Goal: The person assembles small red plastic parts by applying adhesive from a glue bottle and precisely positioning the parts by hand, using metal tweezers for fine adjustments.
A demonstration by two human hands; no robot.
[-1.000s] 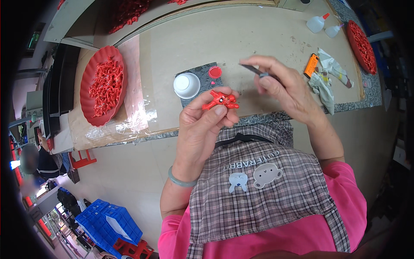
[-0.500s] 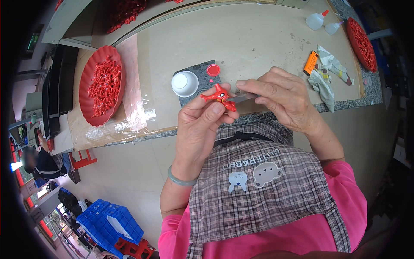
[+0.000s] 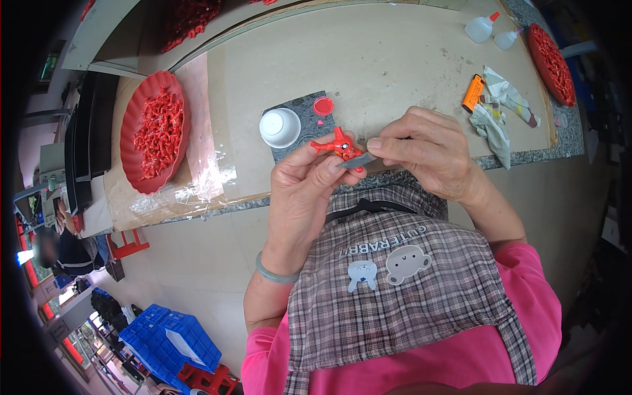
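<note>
Head view, now: I've got the left hand (image 3: 299, 181) with its grip closed on the figure (image 3: 342, 146), small and red, held up over the near edge of the worktop (image 3: 395, 59). Right hand (image 3: 431, 155): grip pinched on the blade (image 3: 359, 160), which crosses the figure's lower side, tip by the left thumb; actual contact too small to confirm. Progress: figure in hand, blade on position, so I'd call this piece mid-work. Black-and-white eye spot already on it. Red pieces fill the left tray (image 3: 127, 141) and right tray (image 3: 536, 64); can't tell which are finished, which remain. Cup (image 3: 280, 128) and red lid (image 3: 323, 106) sit just beyond, neither held.

Head view, versus earlier: one second ago the blade was up, well apart from the figure; now it's across it. Figure's turned in the left grip too.
</note>
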